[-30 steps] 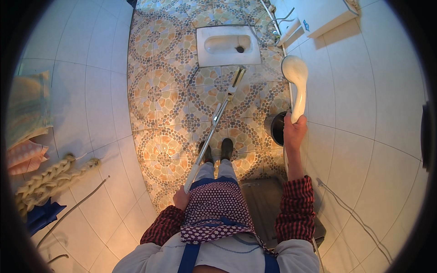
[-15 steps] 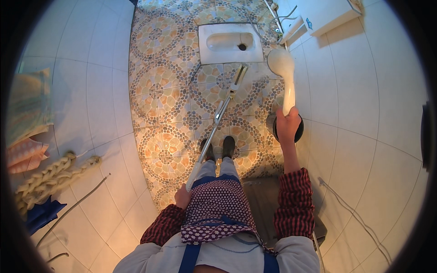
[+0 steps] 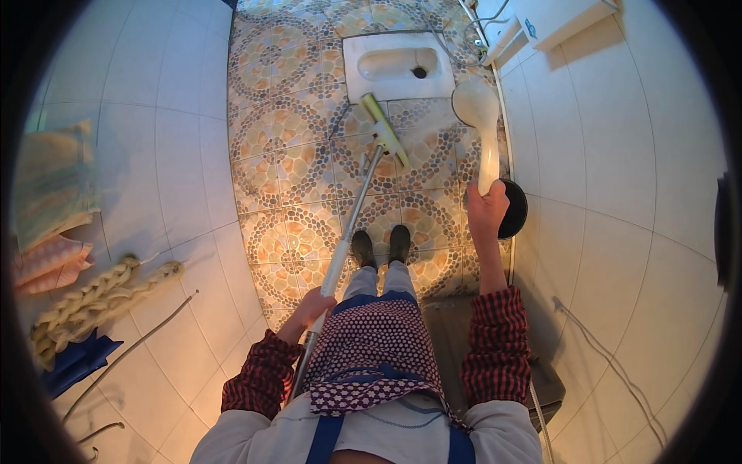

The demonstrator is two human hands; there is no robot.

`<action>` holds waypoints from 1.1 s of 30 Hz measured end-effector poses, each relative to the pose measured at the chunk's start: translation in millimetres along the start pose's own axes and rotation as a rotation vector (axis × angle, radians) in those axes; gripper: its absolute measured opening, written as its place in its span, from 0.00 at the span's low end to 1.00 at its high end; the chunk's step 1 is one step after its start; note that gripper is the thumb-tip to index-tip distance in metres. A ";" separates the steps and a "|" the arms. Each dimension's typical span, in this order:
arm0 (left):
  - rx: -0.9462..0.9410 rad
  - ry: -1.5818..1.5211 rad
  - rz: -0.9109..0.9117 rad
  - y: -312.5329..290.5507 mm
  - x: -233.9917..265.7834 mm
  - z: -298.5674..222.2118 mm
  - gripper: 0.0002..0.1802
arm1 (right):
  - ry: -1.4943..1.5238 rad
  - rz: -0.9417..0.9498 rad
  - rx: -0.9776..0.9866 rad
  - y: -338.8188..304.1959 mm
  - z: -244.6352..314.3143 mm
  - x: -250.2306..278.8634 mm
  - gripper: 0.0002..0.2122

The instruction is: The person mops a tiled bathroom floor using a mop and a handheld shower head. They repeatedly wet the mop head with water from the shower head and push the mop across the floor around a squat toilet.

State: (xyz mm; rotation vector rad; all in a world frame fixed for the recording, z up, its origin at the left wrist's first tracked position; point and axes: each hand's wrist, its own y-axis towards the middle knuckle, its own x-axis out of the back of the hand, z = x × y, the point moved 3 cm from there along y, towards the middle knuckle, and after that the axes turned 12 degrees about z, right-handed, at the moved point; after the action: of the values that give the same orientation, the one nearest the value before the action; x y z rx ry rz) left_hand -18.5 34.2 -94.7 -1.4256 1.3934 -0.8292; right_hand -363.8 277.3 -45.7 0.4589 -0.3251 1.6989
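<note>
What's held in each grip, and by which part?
Left grip: the mop, by the thicker, pale upper section of its pole. Right grip: the cream shower head, by the lower end of its handle.

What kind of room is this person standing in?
Most likely a small bathroom or washroom: a white squat toilet is set into the patterned tile floor, the walls are tiled, and the right hand holds what looks like a shower head.
</note>
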 end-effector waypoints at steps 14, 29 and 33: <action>-0.105 -0.756 0.202 -48.8 -10.8 -65.2 0.07 | 0.056 0.011 -0.127 4.0 -0.2 -7.3 0.15; -0.014 0.859 -0.183 -83.6 -31.9 -140.8 0.26 | 0.242 -0.035 -0.137 33.9 26.6 21.5 0.13; -0.041 0.704 -0.104 -27.8 -38.0 -85.6 0.34 | 0.183 -0.048 -0.061 28.3 -10.3 19.7 0.13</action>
State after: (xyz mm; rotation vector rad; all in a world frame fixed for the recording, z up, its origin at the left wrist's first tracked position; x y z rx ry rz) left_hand -93.4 54.9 -35.5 -1.2943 1.8647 -1.4695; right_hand -395.6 294.2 -44.3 0.2625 -0.2299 1.6655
